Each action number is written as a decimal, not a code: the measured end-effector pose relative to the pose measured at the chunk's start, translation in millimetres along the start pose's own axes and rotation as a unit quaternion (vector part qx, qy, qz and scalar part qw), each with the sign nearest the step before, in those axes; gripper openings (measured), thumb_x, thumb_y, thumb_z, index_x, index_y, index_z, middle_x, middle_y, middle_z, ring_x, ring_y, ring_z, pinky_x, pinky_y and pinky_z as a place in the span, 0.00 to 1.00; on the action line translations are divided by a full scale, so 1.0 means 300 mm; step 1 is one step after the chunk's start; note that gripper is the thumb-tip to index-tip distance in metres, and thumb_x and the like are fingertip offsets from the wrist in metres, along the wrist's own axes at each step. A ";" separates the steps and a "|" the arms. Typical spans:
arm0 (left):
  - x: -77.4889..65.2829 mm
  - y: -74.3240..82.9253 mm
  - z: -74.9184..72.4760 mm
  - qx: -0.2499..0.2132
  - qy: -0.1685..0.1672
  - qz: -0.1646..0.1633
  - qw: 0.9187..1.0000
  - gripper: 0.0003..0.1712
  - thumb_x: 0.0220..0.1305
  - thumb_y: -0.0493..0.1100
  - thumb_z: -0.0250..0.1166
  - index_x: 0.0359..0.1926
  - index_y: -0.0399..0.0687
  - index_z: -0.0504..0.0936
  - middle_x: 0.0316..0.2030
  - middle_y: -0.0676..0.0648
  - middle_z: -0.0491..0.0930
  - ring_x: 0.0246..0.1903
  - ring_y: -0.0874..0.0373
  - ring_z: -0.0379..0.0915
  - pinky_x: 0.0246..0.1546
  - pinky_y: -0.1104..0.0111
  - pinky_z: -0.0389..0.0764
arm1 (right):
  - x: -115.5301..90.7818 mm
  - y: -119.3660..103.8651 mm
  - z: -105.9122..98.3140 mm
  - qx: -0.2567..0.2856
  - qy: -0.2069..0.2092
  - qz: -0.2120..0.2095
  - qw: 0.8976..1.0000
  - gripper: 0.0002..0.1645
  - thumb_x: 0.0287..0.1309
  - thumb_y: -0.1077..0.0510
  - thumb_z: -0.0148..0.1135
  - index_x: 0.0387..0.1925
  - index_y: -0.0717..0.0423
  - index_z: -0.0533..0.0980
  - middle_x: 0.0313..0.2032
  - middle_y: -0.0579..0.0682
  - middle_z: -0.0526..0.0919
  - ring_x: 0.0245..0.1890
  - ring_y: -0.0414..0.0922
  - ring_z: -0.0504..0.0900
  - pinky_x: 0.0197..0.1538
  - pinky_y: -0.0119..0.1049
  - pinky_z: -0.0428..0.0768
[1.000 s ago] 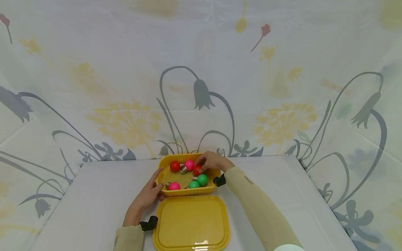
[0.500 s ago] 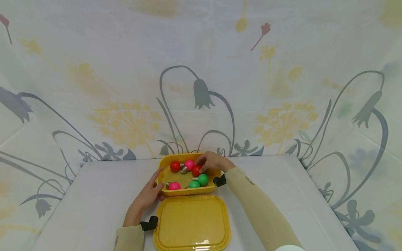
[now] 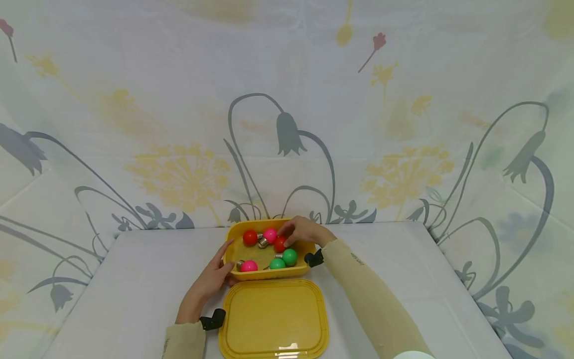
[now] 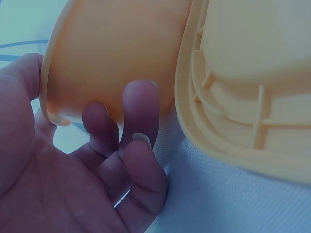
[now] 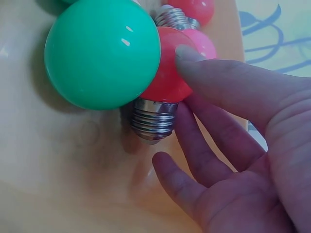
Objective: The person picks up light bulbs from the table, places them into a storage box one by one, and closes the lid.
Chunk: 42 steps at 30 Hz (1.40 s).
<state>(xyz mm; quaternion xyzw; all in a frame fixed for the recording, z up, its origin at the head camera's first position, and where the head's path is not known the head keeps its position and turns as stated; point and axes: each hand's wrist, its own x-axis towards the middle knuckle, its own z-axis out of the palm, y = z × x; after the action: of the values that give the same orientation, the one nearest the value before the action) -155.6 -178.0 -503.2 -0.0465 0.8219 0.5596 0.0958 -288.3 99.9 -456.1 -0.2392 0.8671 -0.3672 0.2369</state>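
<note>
A yellow plastic box holds several coloured light bulbs. My right hand reaches over its right side and pinches a red light bulb between thumb and fingers. That bulb lies on its side, metal screw base showing, partly behind a green bulb. On the left, my left hand grips the box by its wall; in the left wrist view the thumb passes over the rim, and bent fingers lie against the outside.
Directly in front of the box lies a yellow lid. Another red bulb and a pink bulb sit at the back of the box; a second pink bulb is at the front left. A flowered cloth hangs behind the white table.
The red bulb under my right hand has shifted very slightly to the left. Both hands stay almost where they were.
</note>
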 end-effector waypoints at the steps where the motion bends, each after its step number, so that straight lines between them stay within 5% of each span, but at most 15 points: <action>1: 0.000 0.000 0.000 0.000 0.000 -0.001 1.000 0.36 0.74 0.43 0.53 0.78 0.67 0.51 0.32 0.41 0.71 0.23 0.51 0.69 0.27 0.68 0.68 | 0.001 0.002 0.001 0.004 0.001 -0.002 1.000 0.20 0.56 0.64 0.69 0.51 0.53 0.83 0.46 0.45 0.85 0.47 0.44 0.78 0.59 0.43 0.73; 30: 0.002 0.005 -0.003 0.012 0.001 0.009 1.000 0.36 0.74 0.42 0.53 0.78 0.64 0.52 0.30 0.41 0.70 0.20 0.52 0.67 0.26 0.68 0.70 | -0.019 0.026 -0.003 0.166 0.045 -0.054 0.984 0.22 0.60 0.66 0.65 0.57 0.60 0.79 0.52 0.54 0.84 0.54 0.49 0.81 0.61 0.42 0.74; 42: -0.001 0.019 -0.009 0.104 0.024 0.032 0.994 0.36 0.73 0.44 0.56 0.78 0.57 0.55 0.28 0.43 0.70 0.25 0.52 0.70 0.34 0.65 0.75 | -0.041 0.010 -0.012 0.197 0.045 -0.072 0.977 0.23 0.61 0.66 0.65 0.58 0.62 0.78 0.53 0.56 0.83 0.56 0.53 0.80 0.59 0.42 0.75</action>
<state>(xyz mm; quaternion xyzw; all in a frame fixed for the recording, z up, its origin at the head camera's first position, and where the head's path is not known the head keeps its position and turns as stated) -156.6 -178.5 -496.9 -0.0235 0.8785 0.4730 0.0624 -281.7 110.8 -453.2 -0.2331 0.7682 -0.5569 0.2130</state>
